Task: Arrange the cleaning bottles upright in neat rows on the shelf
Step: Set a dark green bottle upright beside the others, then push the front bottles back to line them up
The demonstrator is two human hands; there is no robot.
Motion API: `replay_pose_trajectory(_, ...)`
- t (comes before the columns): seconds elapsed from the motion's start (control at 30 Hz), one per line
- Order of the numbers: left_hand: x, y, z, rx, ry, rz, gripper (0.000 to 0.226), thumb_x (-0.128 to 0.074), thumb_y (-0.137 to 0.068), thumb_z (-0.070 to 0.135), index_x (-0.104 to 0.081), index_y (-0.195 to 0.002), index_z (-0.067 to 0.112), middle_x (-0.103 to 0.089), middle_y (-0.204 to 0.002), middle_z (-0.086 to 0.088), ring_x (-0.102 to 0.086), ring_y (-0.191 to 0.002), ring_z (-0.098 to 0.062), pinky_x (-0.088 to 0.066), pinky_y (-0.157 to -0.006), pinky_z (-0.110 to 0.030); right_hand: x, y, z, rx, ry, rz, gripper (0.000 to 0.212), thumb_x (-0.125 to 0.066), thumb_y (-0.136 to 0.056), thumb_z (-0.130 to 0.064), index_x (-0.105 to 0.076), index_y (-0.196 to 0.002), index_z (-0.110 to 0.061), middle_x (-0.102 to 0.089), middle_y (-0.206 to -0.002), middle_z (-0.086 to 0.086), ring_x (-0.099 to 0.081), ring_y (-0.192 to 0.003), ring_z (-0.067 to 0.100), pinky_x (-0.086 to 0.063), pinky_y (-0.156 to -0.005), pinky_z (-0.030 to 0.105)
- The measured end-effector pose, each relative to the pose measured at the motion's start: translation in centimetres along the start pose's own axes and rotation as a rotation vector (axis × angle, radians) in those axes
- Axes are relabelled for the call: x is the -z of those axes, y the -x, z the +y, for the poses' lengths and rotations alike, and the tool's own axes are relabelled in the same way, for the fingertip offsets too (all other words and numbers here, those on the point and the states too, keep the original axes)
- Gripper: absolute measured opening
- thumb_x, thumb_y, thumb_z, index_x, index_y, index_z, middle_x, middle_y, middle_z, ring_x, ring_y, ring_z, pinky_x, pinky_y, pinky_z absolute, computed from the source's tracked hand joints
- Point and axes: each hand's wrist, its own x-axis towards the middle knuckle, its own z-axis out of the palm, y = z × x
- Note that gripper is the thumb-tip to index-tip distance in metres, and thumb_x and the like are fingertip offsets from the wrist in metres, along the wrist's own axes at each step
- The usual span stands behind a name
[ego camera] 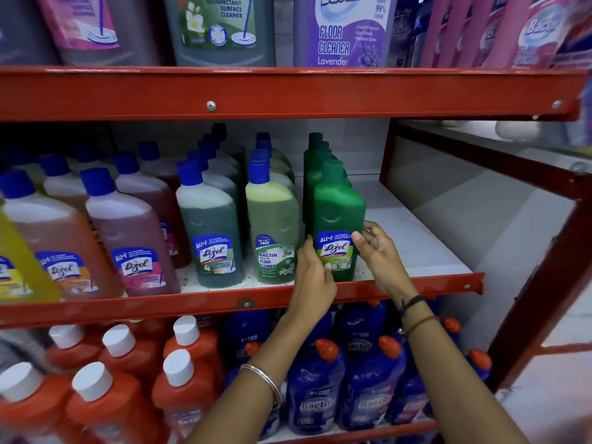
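A solid green Lizol bottle (339, 216) stands upright at the front of the rightmost row on the middle shelf (416, 251). My left hand (315, 277) grips its lower left side and my right hand (378, 251) holds its right side at the label. More green bottles (315, 152) line up behind it. To its left stand upright rows: a Bactin floor cleaner (272, 232), a dark green Lizol (209, 232), a pink Lizol (131, 238) and an orange Lizol (54, 241).
Bare white shelf board lies to the right of the green row, up to the red frame post (541, 283). Red shelf rails (288, 91) run above and below. Large cleaner jugs (346, 30) stand on the top shelf; orange bottles (179, 389) and blue Bactin bottles (315, 389) fill the lower one.
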Motion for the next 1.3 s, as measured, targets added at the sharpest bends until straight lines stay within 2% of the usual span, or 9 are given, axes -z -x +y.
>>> replay_pose_trajectory(0.13,0.5,0.0,0.3,0.013,-0.007,-0.066,0.075,-0.040,-0.083,-0.011,-0.003,-0.145,0.007,-0.029,-0.148,-0.015,-0.036,-0.132,-0.022,-0.029,-0.101,-0.018,0.6,-0.2,-0.1,-0.027,0.095,-0.053,0.023,-0.043,-0.096,-0.023,-0.052,-0.115,-0.014,-0.064,-0.106,-0.004,-0.062,-0.095,0.005,-0.053,-0.077,0.017)
replay_pose_trajectory(0.47,1.7,1.0,0.9,-0.014,-0.081,-0.173,0.090,-0.039,-0.079,-0.012,0.013,-0.145,0.020,-0.022,-0.153,-0.011,-0.033,-0.133,-0.023,-0.029,-0.098,-0.020,0.4,1.2,0.6,-0.048,0.276,0.004,0.025,-0.035,-0.096,-0.040,-0.056,-0.089,-0.028,-0.068,-0.099,0.006,-0.064,-0.093,0.017,-0.052,-0.084,0.034)
replay_pose_trajectory(0.6,1.9,1.4,0.7,-0.007,-0.082,-0.171,0.085,-0.039,-0.080,-0.011,0.005,-0.147,0.019,-0.033,-0.148,-0.012,-0.038,-0.130,-0.023,-0.032,-0.099,-0.022,-0.3,2.2,0.1,-0.086,0.260,0.077,0.033,-0.037,-0.096,-0.039,-0.059,-0.103,-0.016,-0.068,-0.101,0.005,-0.065,-0.092,0.014,-0.052,-0.081,0.029)
replay_pose_trajectory(0.73,3.2,3.2,0.3,-0.028,0.009,0.143,0.053,-0.038,-0.088,-0.004,-0.030,-0.138,0.012,-0.054,-0.123,-0.008,-0.051,-0.112,-0.015,-0.043,-0.100,-0.031,-3.6,6.1,-0.5,0.209,0.292,0.484,0.031,-0.041,-0.095,-0.038,-0.056,-0.110,-0.016,-0.055,-0.111,0.002,-0.056,-0.101,0.009,-0.046,-0.086,0.020)
replay_pose_trajectory(0.83,4.8,4.1,-1.0,-0.096,0.083,0.478,0.040,-0.034,-0.094,0.017,-0.036,-0.133,0.010,-0.043,-0.132,-0.010,-0.043,-0.121,-0.014,-0.033,-0.106,-0.027,-6.8,8.2,-0.5,0.343,0.274,0.224,0.044,-0.035,-0.092,-0.044,-0.056,-0.119,-0.015,-0.055,-0.124,0.002,-0.050,-0.116,0.004,-0.039,-0.097,0.014)
replay_pose_trajectory(0.93,6.4,3.3,-2.2,0.024,0.165,0.349,0.053,-0.027,-0.096,0.038,-0.017,-0.144,0.017,-0.019,-0.154,-0.007,-0.021,-0.141,-0.015,-0.019,-0.115,-0.031,-9.9,7.7,-0.7,0.147,0.309,-0.110,0.088,-0.019,-0.079,-0.075,-0.029,-0.145,-0.017,-0.030,-0.152,-0.004,-0.026,-0.140,0.004,-0.020,-0.113,0.014)
replay_pose_trajectory(1.03,7.5,2.2,-2.1,0.076,0.172,0.172,0.058,-0.016,-0.095,0.044,-0.003,-0.146,0.020,-0.005,-0.159,-0.001,-0.005,-0.138,-0.001,-0.005,-0.110,-0.019,-11.9,5.8,-1.6,-0.055,0.346,-0.125,0.097,-0.010,-0.072,-0.076,-0.004,-0.149,-0.018,-0.004,-0.160,-0.002,-0.004,-0.146,0.009,-0.004,-0.120,0.031)
replay_pose_trajectory(1.17,8.6,1.6,-2.8,0.095,0.142,0.047,0.088,-0.002,-0.071,0.078,0.007,-0.145,0.030,-0.004,-0.158,0.001,-0.008,-0.142,-0.008,-0.006,-0.110,-0.024,-12.6,4.5,-2.4,-0.171,0.332,-0.053,0.075,-0.008,-0.088,-0.062,-0.009,-0.149,-0.019,-0.012,-0.160,0.001,-0.011,-0.147,0.017,-0.005,-0.118,0.031)
replay_pose_trajectory(1.3,9.5,1.9,-2.6,0.126,0.089,-0.039,0.080,0.000,-0.073,0.074,0.014,-0.142,0.037,-0.011,-0.158,-0.010,-0.016,-0.143,-0.021,-0.012,-0.110,-0.031,-12.5,5.0,-2.2,-0.155,0.330,-0.028,0.082,-0.005,-0.081,-0.070,-0.020,-0.148,-0.025,-0.024,-0.157,-0.001,-0.021,-0.145,0.018,-0.014,-0.119,0.037)
